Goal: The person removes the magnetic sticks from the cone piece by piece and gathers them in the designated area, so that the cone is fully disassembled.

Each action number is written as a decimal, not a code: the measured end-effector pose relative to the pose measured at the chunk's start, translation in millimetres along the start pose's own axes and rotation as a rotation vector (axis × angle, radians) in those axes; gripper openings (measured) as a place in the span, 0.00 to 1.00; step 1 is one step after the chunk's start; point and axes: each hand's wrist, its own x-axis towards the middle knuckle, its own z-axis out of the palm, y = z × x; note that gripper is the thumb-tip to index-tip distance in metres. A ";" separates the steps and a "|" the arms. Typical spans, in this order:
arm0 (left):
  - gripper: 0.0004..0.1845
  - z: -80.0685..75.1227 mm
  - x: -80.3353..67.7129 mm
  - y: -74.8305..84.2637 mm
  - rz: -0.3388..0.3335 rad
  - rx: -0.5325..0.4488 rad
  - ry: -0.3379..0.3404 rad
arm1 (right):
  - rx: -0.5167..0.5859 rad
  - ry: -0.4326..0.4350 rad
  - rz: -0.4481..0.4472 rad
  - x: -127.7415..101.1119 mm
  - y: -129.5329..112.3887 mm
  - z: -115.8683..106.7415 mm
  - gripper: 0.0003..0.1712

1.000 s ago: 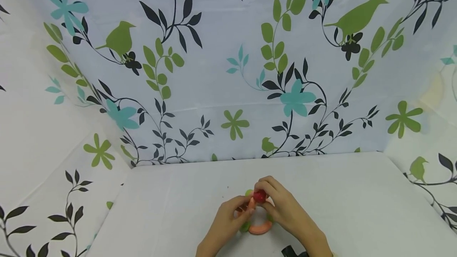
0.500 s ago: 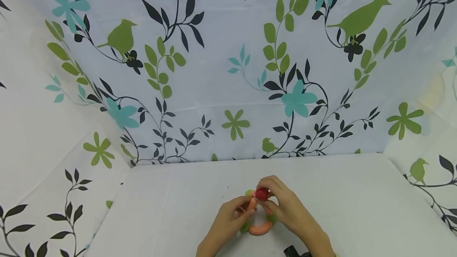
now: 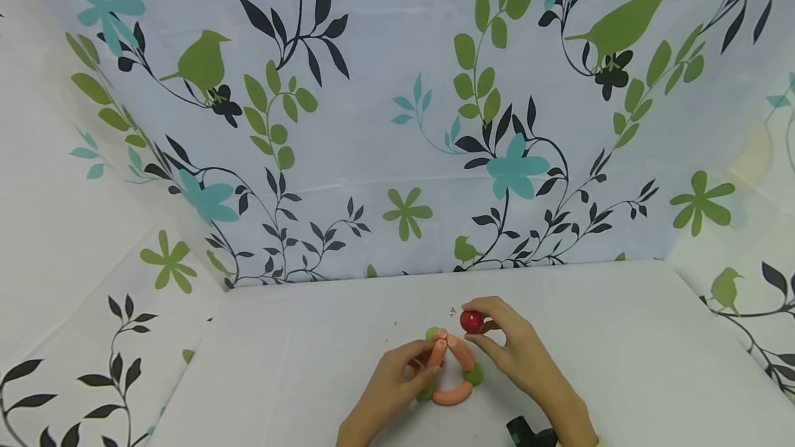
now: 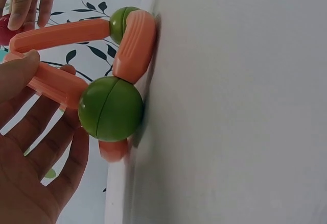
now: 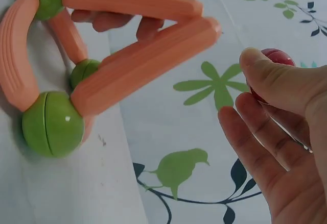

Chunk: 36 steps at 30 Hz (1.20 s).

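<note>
place: screened-off work area — room type unclear | signs: bird-and-leaf-print sheets (image 3: 354, 130) behind, beside white table (image 3: 621, 350)

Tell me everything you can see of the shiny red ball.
The shiny red ball looks like smooth plastic. The bare right hand pinches it between thumb and fingers, which partly hide it. It is held above the white tabletop, apart from the frame of orange rods and green balls, right of its top in the head view.

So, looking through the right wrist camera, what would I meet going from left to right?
Curved, ridged orange bar → lowest glossy green ball → long, straight lower orange bar → partly hidden glossy red ball.
</note>
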 end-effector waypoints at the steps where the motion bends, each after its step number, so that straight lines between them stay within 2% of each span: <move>1: 0.15 -0.2 -0.3 -0.1 -0.001 0.011 -0.007 | 0.005 0.010 0.009 -0.8 2.9 -0.9 0.37; 4: 0.15 -0.6 -0.5 -1.5 0.010 0.041 -0.025 | 0.001 0.039 0.049 -3.1 11.2 -4.6 0.36; 11: 0.15 -6.1 -0.9 -4.3 0.026 0.094 -0.047 | -0.047 0.094 0.228 -10.1 36.1 -14.6 0.35; 15: 0.14 -9.5 -3.4 -4.6 0.028 0.157 -0.066 | -0.065 0.105 0.277 -17.7 47.9 -19.2 0.34; 20: 0.18 -10.1 -5.2 -6.1 0.016 0.217 -0.096 | -0.082 0.108 0.327 -27.1 57.7 -24.5 0.34; 26: 0.22 -11.5 -6.2 -8.4 -0.004 0.237 -0.130 | -0.090 0.099 0.447 -34.4 65.9 -28.2 0.32; 29: 0.24 -12.3 -7.2 -9.2 -0.007 0.237 -0.137 | -0.129 0.086 0.501 -37.7 70.8 -28.8 0.30; 36: 0.26 -12.3 -8.7 -12.4 -0.016 0.230 -0.156 | -0.255 0.034 0.550 -45.2 80.8 -29.1 0.27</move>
